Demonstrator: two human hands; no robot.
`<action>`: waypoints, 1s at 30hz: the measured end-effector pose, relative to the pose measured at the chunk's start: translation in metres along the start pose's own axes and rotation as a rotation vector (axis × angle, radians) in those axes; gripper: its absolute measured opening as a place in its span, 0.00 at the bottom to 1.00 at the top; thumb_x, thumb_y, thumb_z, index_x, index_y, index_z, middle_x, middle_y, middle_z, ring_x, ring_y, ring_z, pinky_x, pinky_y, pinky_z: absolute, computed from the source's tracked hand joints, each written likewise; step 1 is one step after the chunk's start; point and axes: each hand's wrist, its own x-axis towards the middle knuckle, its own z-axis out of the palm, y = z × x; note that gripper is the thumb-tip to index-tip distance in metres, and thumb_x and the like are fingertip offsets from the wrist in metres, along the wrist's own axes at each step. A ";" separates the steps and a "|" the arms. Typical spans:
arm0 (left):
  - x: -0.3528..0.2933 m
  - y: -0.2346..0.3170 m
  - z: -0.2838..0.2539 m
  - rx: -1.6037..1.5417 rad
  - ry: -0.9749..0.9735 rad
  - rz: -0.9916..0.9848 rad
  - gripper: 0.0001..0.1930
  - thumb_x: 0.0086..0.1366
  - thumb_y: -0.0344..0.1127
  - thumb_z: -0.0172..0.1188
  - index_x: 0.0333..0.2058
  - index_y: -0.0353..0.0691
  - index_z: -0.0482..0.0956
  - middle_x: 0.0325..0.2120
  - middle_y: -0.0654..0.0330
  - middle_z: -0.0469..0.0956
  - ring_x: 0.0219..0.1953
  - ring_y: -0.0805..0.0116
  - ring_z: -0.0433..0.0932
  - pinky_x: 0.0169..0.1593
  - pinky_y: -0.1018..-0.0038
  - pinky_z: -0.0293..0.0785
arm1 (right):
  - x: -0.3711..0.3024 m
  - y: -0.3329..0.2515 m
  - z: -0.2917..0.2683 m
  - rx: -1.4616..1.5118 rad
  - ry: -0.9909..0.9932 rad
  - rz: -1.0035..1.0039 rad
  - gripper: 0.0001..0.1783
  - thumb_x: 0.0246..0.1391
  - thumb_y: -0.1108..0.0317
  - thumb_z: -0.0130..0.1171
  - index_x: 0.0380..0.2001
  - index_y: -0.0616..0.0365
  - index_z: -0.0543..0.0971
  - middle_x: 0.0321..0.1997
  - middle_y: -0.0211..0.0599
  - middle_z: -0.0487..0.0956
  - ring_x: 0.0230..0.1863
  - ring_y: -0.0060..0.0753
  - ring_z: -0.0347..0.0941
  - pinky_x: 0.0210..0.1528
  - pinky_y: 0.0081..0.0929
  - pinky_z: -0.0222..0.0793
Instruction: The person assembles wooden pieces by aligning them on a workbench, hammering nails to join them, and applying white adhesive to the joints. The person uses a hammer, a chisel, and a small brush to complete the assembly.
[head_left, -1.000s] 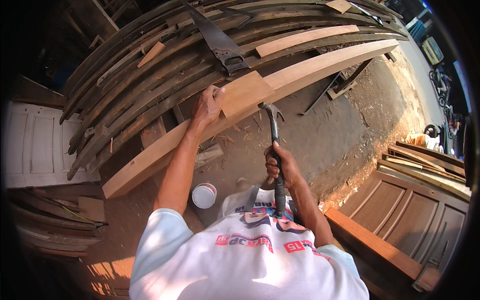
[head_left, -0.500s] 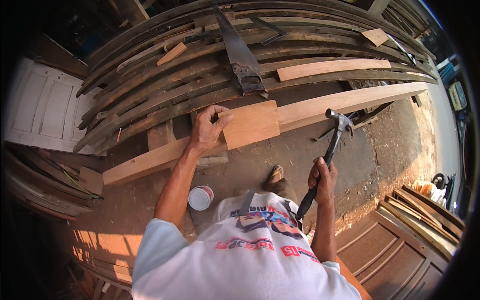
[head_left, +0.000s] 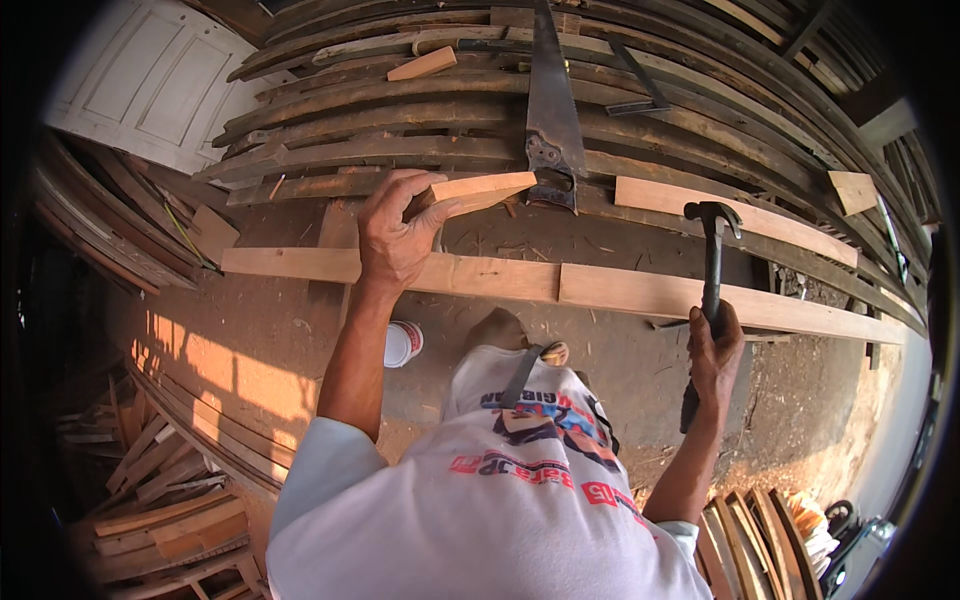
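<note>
My left hand (head_left: pixel 392 232) grips a short flat wooden board (head_left: pixel 483 190) by its left end, tilted so that an edge faces me. The piece is held up above a long pale timber beam (head_left: pixel 480 277), which runs from left to right and has a joint line near its middle. In my right hand (head_left: pixel 716 350) is a claw hammer (head_left: pixel 712 260), held upright by its dark handle with the head at the top. Its head overlaps the right part of the scene, near a loose pale plank (head_left: pixel 740 217).
A hand saw (head_left: pixel 553 110) and a metal square (head_left: pixel 637 85) lie on stacked dark planks (head_left: pixel 390 118) beyond the beam. Small wood offcuts rest there too. A white bucket (head_left: pixel 400 344) stands on the floor by my left forearm. A white panelled door (head_left: pixel 150 80) is at far left.
My left hand has lifted the short board off the beam and tipped it up. My right hand has moved right with the hammer, now more upright. The view has shifted.
</note>
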 end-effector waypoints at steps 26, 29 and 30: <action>0.042 -0.129 0.034 -0.601 0.227 -1.243 0.15 0.76 0.44 0.65 0.50 0.37 0.81 0.46 0.58 0.80 0.49 0.67 0.82 0.45 0.71 0.89 | 0.351 0.042 0.014 -0.870 0.140 -0.396 0.22 0.74 0.52 0.56 0.60 0.53 0.81 0.45 0.59 0.86 0.47 0.68 0.84 0.45 0.59 0.75; 0.040 -0.125 0.038 -0.702 0.199 -1.319 0.22 0.77 0.52 0.65 0.51 0.36 0.83 0.48 0.57 0.80 0.50 0.67 0.81 0.48 0.71 0.89 | 0.349 0.046 0.014 -0.836 0.111 -0.347 0.22 0.75 0.53 0.56 0.61 0.55 0.81 0.49 0.60 0.85 0.50 0.68 0.83 0.48 0.57 0.76; 0.041 -0.122 0.043 -0.726 0.228 -1.305 0.24 0.77 0.55 0.63 0.50 0.35 0.83 0.46 0.58 0.80 0.48 0.67 0.81 0.48 0.70 0.90 | 0.351 0.050 0.014 -0.795 0.119 -0.376 0.22 0.75 0.54 0.57 0.61 0.58 0.80 0.52 0.60 0.85 0.53 0.67 0.82 0.51 0.56 0.76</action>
